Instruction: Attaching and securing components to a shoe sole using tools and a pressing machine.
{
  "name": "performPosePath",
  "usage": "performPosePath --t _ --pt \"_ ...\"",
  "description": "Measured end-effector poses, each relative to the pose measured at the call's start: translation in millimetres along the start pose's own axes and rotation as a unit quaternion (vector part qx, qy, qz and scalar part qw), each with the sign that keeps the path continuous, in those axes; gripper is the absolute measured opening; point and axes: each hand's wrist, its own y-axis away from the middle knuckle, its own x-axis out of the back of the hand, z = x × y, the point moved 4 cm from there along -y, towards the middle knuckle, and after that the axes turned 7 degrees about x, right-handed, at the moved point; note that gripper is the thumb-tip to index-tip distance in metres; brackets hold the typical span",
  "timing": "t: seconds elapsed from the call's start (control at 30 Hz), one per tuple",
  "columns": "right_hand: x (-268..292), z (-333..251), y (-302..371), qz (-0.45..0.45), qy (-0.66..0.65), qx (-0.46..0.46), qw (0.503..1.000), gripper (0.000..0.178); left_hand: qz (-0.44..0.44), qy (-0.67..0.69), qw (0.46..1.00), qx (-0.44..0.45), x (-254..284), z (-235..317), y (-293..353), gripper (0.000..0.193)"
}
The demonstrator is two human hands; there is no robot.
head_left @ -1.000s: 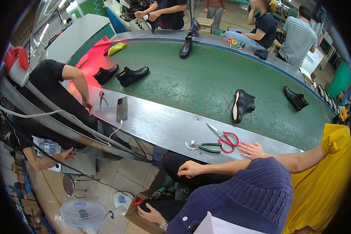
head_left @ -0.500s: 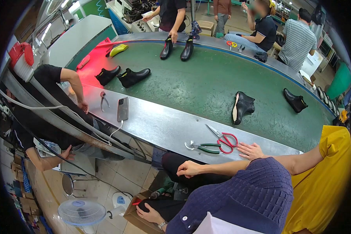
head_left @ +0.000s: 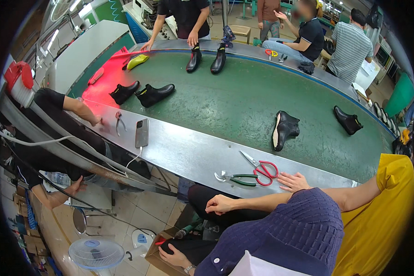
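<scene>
My left hand [head_left: 175,256], with a watch at the wrist, lies spread over my dark-trousered knee beside a cardboard box [head_left: 157,262]. My right hand [head_left: 221,204] rests above my other leg, below the metal table edge. Its fingers are curled in and I see nothing in them. On the metal ledge [head_left: 184,156] in front lie red-handled scissors [head_left: 267,175], partly against green-handled pincers [head_left: 244,179]. Another person's hand [head_left: 293,182], from a yellow-sleeved arm, lies flat beside the scissors. Two black ankle boots, one on its side [head_left: 286,130] and another [head_left: 347,120], lie on the green belt.
Farther left are a phone [head_left: 142,133] on a cable, red-handled pliers [head_left: 120,123], two black boots [head_left: 155,95] and a yellow object [head_left: 137,61]. Across the belt a co-worker [head_left: 184,20] touches another pair. A fan [head_left: 96,252] stands on the floor at lower left.
The co-worker across the belt has reached one hand down to the far edge by the yellow object. The left co-worker's forearm has shifted left. My hands stay nearly where they were.
</scene>
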Motion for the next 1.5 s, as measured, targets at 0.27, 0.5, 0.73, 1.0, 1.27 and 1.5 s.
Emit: performPosePath --t 0.27,0.5,0.73,1.0,1.27,1.5 --pt "2.4 3.9 -1.7 -0.026 -0.045 0.020 0.998 0.028 -0.007 0.030 1.000 -0.002 -7.5 -4.0 -4.4 0.052" --pt "5.0 7.2 0.0 -0.043 -0.056 0.029 0.997 0.027 -0.006 0.008 1.000 0.012 -11.5 -4.3 -4.7 0.054" --pt "3.2 3.0 -3.4 -0.067 -0.074 0.021 0.995 0.025 -0.017 -0.015 1.000 0.009 0.7 6.1 -7.9 0.055" --pt "1.9 -3.2 -6.2 -0.071 -0.064 0.056 0.994 0.026 0.040 -0.021 0.999 0.010 -3.2 -12.3 -14.0 0.054" --pt "5.7 10.8 1.0 -0.044 -0.100 0.099 0.989 0.025 0.004 -0.051 0.998 -0.046 3.3 28.6 -3.8 0.046" --pt "7.9 3.3 -2.2 -0.086 -0.110 0.076 0.987 0.026 0.096 -0.053 0.989 -0.096 -12.5 -12.9 -15.9 0.049"
